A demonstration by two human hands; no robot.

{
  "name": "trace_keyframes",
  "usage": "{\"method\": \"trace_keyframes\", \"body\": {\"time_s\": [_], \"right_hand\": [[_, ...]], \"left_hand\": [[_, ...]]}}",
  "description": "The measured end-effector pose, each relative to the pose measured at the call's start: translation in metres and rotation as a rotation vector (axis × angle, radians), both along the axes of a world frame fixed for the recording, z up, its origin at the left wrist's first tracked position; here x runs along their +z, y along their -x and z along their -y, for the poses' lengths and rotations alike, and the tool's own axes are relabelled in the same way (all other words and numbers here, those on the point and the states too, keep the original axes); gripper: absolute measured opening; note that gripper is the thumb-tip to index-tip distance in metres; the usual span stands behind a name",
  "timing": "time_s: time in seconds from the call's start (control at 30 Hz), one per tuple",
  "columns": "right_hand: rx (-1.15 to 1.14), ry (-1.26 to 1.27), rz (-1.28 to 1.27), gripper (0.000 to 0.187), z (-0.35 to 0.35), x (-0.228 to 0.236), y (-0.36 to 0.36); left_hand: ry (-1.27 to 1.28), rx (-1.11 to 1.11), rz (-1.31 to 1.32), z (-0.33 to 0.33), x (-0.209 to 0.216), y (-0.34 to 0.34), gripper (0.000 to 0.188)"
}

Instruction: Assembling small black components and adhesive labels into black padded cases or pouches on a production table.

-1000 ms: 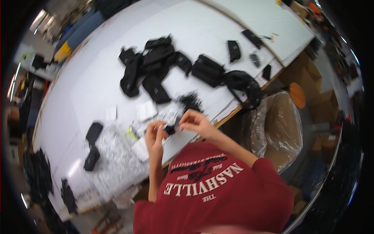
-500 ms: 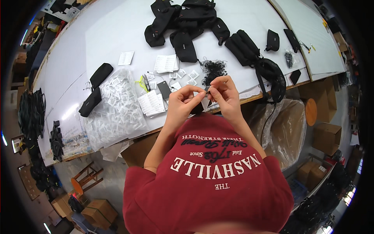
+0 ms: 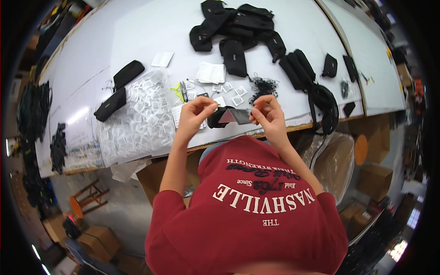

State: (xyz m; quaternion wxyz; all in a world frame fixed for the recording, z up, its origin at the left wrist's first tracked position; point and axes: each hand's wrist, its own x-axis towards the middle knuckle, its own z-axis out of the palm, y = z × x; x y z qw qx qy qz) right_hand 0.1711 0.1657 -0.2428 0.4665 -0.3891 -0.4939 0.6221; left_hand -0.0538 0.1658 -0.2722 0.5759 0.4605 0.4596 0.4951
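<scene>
In front of my chest, my left hand [image 3: 197, 114] is closed in a pinch; what its fingertips hold is too small to make out. My right hand [image 3: 270, 117] pinches at the right edge of a dark, folded hang tag [image 3: 239, 116]. Between my hands and just behind the tag lies a black pouch [image 3: 214, 120], partly hidden. A bunch of black tag strings [image 3: 264, 87] lies beyond my right hand. Small white label cards [image 3: 237, 100] and a stack of white printed cards [image 3: 211, 72] are spread beyond my left hand.
A clear bag of white labels [image 3: 142, 121] covers the table to the left, with yellow-handled snips [image 3: 178, 91] beside it. Black pouches [image 3: 236, 57] are heaped at the back, and a black strapped bag [image 3: 323, 103] lies right. Cardboard boxes [image 3: 373, 181] stand below the table.
My hands were together at the fingertips and have moved apart, the left hand to the left. The dark tag and the pouch now show between them. The view has shifted slightly.
</scene>
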Motion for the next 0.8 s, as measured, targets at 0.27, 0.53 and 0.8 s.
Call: {"method": "trace_keyframes", "body": {"time_s": [0.27, 0.53, 0.8], "right_hand": [[0.209, 0.088, 0.035, 0.015, -0.001, -0.002, 0.025], [0.128, -0.015, -0.027, 0.016, -0.001, 0.024, 0.028], [0.054, -0.245, 0.239, 0.017, 0.000, 0.023, 0.020]], "left_hand": [[0.077, 0.081, 0.140, 0.045, 0.016, 0.002, 0.009], [-0.006, 0.054, 0.044, 0.034, 0.041, -0.032, 0.010], [0.016, 0.019, -0.106, 0.031, 0.051, -0.039, 0.008]]}}
